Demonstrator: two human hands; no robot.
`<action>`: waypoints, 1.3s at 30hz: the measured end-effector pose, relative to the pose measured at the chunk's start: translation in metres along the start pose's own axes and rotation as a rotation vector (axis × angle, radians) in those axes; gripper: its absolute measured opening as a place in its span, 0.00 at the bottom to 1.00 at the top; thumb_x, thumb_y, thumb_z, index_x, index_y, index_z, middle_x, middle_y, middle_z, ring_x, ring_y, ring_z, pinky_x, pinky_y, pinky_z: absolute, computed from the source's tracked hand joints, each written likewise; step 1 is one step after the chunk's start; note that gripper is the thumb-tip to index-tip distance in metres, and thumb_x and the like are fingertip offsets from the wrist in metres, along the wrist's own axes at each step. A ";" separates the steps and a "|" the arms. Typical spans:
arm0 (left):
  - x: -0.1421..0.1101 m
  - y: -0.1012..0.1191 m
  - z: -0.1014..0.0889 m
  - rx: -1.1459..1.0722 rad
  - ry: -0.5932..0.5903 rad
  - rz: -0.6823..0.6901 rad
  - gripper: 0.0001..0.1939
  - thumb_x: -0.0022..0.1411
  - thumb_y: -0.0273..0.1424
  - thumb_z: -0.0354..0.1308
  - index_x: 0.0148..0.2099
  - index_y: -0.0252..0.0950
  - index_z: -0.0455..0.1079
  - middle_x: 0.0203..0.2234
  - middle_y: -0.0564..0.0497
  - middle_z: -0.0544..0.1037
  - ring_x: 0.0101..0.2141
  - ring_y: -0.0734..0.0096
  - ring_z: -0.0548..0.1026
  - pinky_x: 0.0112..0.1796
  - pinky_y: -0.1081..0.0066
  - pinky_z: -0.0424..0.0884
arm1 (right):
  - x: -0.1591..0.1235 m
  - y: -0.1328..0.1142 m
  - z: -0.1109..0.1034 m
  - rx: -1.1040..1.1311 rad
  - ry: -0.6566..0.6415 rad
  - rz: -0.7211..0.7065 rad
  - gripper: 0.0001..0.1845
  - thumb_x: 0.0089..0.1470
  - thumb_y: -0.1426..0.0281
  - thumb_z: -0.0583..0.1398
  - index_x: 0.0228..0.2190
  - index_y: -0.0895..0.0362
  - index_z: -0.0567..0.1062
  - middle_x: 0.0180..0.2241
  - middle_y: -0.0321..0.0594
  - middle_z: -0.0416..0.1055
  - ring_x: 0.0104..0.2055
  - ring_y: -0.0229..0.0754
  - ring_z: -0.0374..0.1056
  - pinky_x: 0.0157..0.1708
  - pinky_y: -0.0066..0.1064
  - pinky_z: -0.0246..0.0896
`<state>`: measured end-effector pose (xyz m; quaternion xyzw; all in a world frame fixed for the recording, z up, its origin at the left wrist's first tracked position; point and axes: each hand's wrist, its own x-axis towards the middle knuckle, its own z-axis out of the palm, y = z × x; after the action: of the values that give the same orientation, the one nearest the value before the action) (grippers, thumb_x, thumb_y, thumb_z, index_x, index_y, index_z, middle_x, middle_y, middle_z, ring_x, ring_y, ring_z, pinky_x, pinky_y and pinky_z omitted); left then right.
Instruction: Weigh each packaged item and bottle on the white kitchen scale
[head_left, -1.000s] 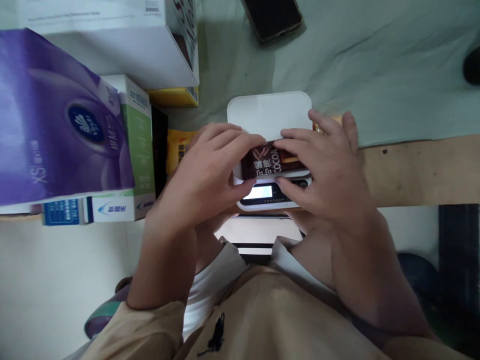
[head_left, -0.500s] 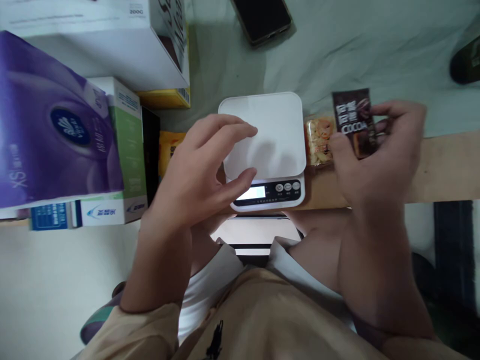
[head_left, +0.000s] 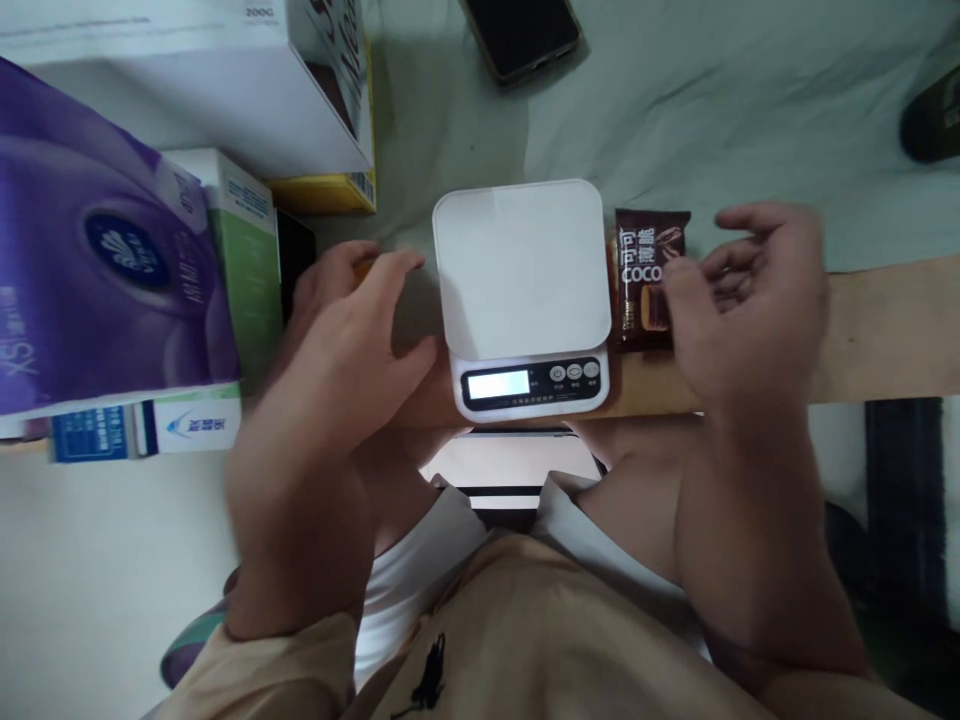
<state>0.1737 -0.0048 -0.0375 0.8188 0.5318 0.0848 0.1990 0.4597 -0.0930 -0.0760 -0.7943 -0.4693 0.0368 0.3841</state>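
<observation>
A white kitchen scale (head_left: 525,270) with a lit display and a bare platform stands between my hands. Right of it, a dark brown cocoa snack packet (head_left: 637,235) lies on top of another snack packet, of which only a sliver shows. My right hand (head_left: 750,300) is open beside the cocoa packet, its thumb over the packet's right edge and its fingers apart from it. On the scale's left, my left hand (head_left: 337,340) is open with fingers spread, a little blurred, over a yellow packet (head_left: 364,269) that it mostly covers.
Stacked at the left are a purple tissue pack (head_left: 97,260), a green and white box (head_left: 244,260) and a large white box (head_left: 187,110). A phone (head_left: 521,35) lies on the green cloth at the back. A dark object (head_left: 934,120) stands far right.
My right hand has put the cocoa packet down on the other snack packet and let go. My left hand has moved left, from above the scale to the yellow packet.
</observation>
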 end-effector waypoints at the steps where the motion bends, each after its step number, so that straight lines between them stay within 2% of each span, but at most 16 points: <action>1: 0.000 -0.001 0.002 0.021 -0.024 -0.024 0.35 0.56 0.31 0.65 0.66 0.48 0.71 0.66 0.40 0.70 0.65 0.27 0.69 0.65 0.29 0.67 | 0.002 0.001 0.000 0.047 0.057 -0.027 0.20 0.54 0.66 0.65 0.49 0.55 0.73 0.31 0.32 0.68 0.27 0.33 0.60 0.29 0.31 0.57; 4: 0.001 -0.001 0.005 0.064 -0.024 -0.075 0.40 0.54 0.26 0.62 0.69 0.47 0.68 0.68 0.38 0.67 0.66 0.27 0.69 0.64 0.29 0.69 | 0.006 0.004 0.000 0.146 0.182 -0.099 0.15 0.56 0.69 0.62 0.47 0.55 0.74 0.31 0.33 0.66 0.29 0.32 0.60 0.29 0.30 0.56; 8: 0.004 0.002 0.007 0.056 0.018 -0.124 0.43 0.52 0.24 0.63 0.71 0.49 0.67 0.69 0.41 0.67 0.67 0.28 0.69 0.66 0.27 0.66 | 0.005 0.000 0.002 0.170 0.179 -0.156 0.14 0.57 0.69 0.61 0.46 0.55 0.75 0.33 0.35 0.69 0.29 0.31 0.61 0.28 0.30 0.58; 12: 0.009 0.008 0.004 0.112 -0.008 -0.230 0.43 0.53 0.26 0.67 0.71 0.45 0.67 0.60 0.37 0.76 0.61 0.24 0.74 0.61 0.24 0.69 | 0.003 -0.005 0.003 0.208 0.184 -0.208 0.13 0.58 0.68 0.60 0.45 0.55 0.75 0.33 0.36 0.68 0.30 0.32 0.63 0.28 0.29 0.59; 14: 0.012 0.012 -0.001 0.145 -0.033 -0.235 0.42 0.53 0.26 0.67 0.71 0.43 0.68 0.55 0.37 0.80 0.57 0.25 0.77 0.58 0.26 0.72 | 0.004 -0.005 0.003 0.243 0.190 -0.221 0.13 0.57 0.67 0.60 0.45 0.55 0.75 0.33 0.36 0.68 0.30 0.32 0.63 0.27 0.29 0.59; 16: 0.013 0.015 -0.007 0.148 -0.064 -0.239 0.43 0.52 0.24 0.66 0.71 0.43 0.68 0.55 0.38 0.80 0.56 0.27 0.79 0.57 0.29 0.74 | 0.005 -0.004 0.004 0.282 0.204 -0.233 0.14 0.56 0.67 0.60 0.44 0.55 0.76 0.34 0.36 0.68 0.30 0.32 0.62 0.26 0.29 0.58; 18: 0.013 0.017 -0.012 0.133 -0.043 -0.264 0.43 0.50 0.24 0.67 0.70 0.43 0.69 0.55 0.41 0.82 0.54 0.32 0.81 0.56 0.35 0.77 | 0.005 -0.003 0.004 0.295 0.212 -0.234 0.14 0.56 0.66 0.60 0.44 0.55 0.76 0.34 0.37 0.69 0.29 0.32 0.62 0.26 0.30 0.57; 20: 0.010 0.020 -0.014 0.102 0.047 -0.246 0.39 0.51 0.26 0.67 0.66 0.44 0.73 0.53 0.45 0.84 0.50 0.41 0.83 0.52 0.43 0.81 | 0.005 -0.003 0.004 0.283 0.225 -0.233 0.14 0.57 0.64 0.60 0.44 0.55 0.76 0.34 0.38 0.70 0.29 0.32 0.61 0.26 0.31 0.58; 23: 0.003 0.029 -0.011 -0.032 0.232 -0.146 0.29 0.57 0.32 0.65 0.62 0.44 0.76 0.49 0.50 0.85 0.43 0.57 0.83 0.48 0.56 0.82 | 0.002 -0.008 0.004 0.307 0.217 -0.247 0.15 0.59 0.62 0.59 0.45 0.54 0.75 0.37 0.40 0.71 0.31 0.34 0.65 0.29 0.33 0.63; 25: 0.000 0.038 -0.006 -0.118 0.290 -0.089 0.24 0.62 0.34 0.62 0.60 0.44 0.76 0.49 0.51 0.85 0.43 0.61 0.83 0.45 0.60 0.82 | 0.000 -0.014 0.004 0.356 0.201 -0.257 0.15 0.58 0.63 0.60 0.45 0.54 0.76 0.40 0.42 0.73 0.35 0.37 0.68 0.33 0.35 0.68; 27: 0.000 0.046 -0.001 -0.150 0.298 -0.037 0.20 0.64 0.35 0.61 0.57 0.44 0.77 0.50 0.52 0.85 0.46 0.59 0.84 0.45 0.58 0.82 | -0.004 -0.021 0.004 0.380 0.186 -0.252 0.15 0.56 0.65 0.60 0.45 0.54 0.77 0.41 0.42 0.74 0.37 0.38 0.70 0.36 0.36 0.71; 30: 0.004 0.058 0.007 -0.156 0.291 0.033 0.16 0.66 0.34 0.60 0.55 0.44 0.77 0.56 0.51 0.84 0.53 0.54 0.83 0.54 0.51 0.81 | -0.008 -0.033 0.004 0.352 0.155 -0.239 0.14 0.58 0.67 0.58 0.46 0.54 0.76 0.41 0.42 0.74 0.39 0.40 0.71 0.38 0.38 0.72; 33: 0.011 0.068 0.016 -0.119 0.293 0.041 0.16 0.66 0.33 0.62 0.55 0.42 0.76 0.61 0.46 0.81 0.59 0.51 0.81 0.61 0.47 0.77 | -0.011 -0.041 0.004 0.318 0.123 -0.245 0.14 0.59 0.67 0.58 0.45 0.56 0.76 0.41 0.43 0.75 0.40 0.40 0.72 0.40 0.38 0.71; 36: 0.016 0.075 0.022 -0.087 0.288 0.022 0.18 0.64 0.36 0.66 0.55 0.40 0.77 0.62 0.40 0.78 0.62 0.45 0.77 0.63 0.43 0.75 | -0.013 -0.044 0.002 0.261 0.090 -0.276 0.12 0.60 0.66 0.60 0.43 0.56 0.77 0.38 0.42 0.75 0.38 0.40 0.71 0.39 0.39 0.71; 39: 0.014 0.074 0.016 -0.130 0.281 0.030 0.19 0.67 0.42 0.64 0.55 0.40 0.77 0.57 0.40 0.79 0.58 0.49 0.79 0.59 0.47 0.78 | -0.013 -0.047 -0.002 0.182 0.087 -0.317 0.09 0.60 0.66 0.60 0.42 0.54 0.76 0.37 0.40 0.76 0.36 0.40 0.72 0.39 0.40 0.71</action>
<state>0.2466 -0.0222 -0.0221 0.7921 0.5355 0.2356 0.1739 0.4194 -0.0917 -0.0486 -0.6732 -0.5662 -0.0162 0.4754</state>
